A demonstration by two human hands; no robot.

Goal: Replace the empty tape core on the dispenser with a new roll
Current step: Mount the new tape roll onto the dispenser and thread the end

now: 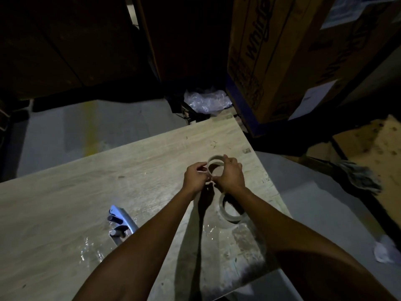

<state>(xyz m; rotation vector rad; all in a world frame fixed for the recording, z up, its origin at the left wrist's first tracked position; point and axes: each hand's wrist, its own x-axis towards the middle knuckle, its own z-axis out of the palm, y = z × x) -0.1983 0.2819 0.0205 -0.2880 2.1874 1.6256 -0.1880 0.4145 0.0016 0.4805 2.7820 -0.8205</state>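
Both hands close on one ring of tape [215, 163] lifted just above the table [65, 213]: the left hand [195, 178] pinches its near-left rim, and the right hand [231, 174] wraps over its right side, fingertips meeting at the ring's 6 o'clock edge. It looks as though they are picking for the loose end of the tape — though the light is too dim to tell whether this ring is the fresh roll or the bare core. A second ring [231, 210] lies flat on the wood at about 5 o'clock from the hands, partly under the right forearm. The dispenser [121, 222] lies on its side at roughly 8 o'clock, well apart from the hands, its rollers showing and its hub apparently bare. To do this step well, I judge the left hand should keep the ring steady while a right fingernail scrapes along the edge until the end lifts — peeling slowly and squarely so the tape does not split. Crinkled plastic wrap [206, 101] sits beyond the table's far edge at 12 o'clock, beside stacked cardboard boxes [271, 61].
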